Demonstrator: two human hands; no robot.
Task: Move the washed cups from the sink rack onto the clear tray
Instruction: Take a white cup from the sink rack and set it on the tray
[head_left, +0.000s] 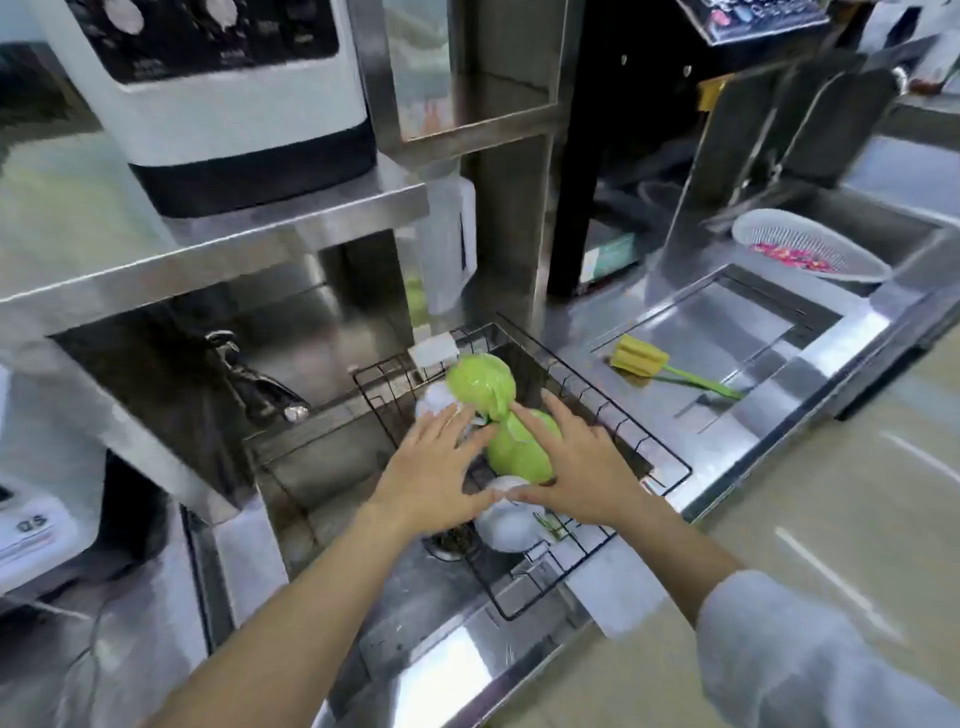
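A black wire rack (644, 441) sits over the steel sink (332, 499). In it lie two green cups, one at the back (480, 382) and one in the middle (514, 452), upside down. A clear cup (434, 400) lies at the back left and another clear cup (506, 525) at the front. My left hand (434, 470) hovers over the rack's left side, fingers spread, holding nothing. My right hand (576, 462) rests over the middle green cup, fingers spread, palm down. No clear tray is in view.
A faucet (260, 382) stands left of the rack. A green-handled sponge brush (654, 364) lies on the steel drainboard (737, 332) to the right. A white colander (810, 244) sits at the far right. A steel shelf with a machine (218, 104) overhangs the sink.
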